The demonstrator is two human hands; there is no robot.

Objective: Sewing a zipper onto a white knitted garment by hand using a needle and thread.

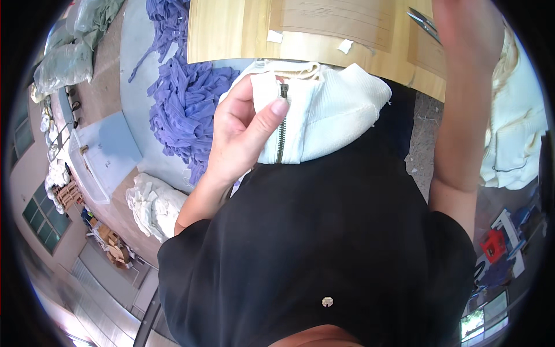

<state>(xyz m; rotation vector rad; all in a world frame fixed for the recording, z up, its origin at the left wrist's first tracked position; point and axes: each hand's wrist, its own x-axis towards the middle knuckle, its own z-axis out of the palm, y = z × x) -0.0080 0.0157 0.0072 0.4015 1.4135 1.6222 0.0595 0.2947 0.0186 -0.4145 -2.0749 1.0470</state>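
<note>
A white ribbed garment (341,110) with a dark metal zipper (281,136) lies across my lap, against the table's near edge. My left hand (237,130) is closed on the garment at the zipper's upper end, the thumb pressing beside the teeth just below the slider. My right hand (471,34) is raised at the upper right, over the table's right end. It is blurred and its fingers run out of the picture, so their grip is hidden. Close to it on the table lies a pair of dark-handled snips (425,24).
The wooden table (231,34) carries a taped brown sheet (335,23) and white scraps. Purple fabric strips (185,110) are heaped left of it, with a white bundle (153,202) nearer me. More white garments (514,121) are piled at the right, beyond my right forearm.
</note>
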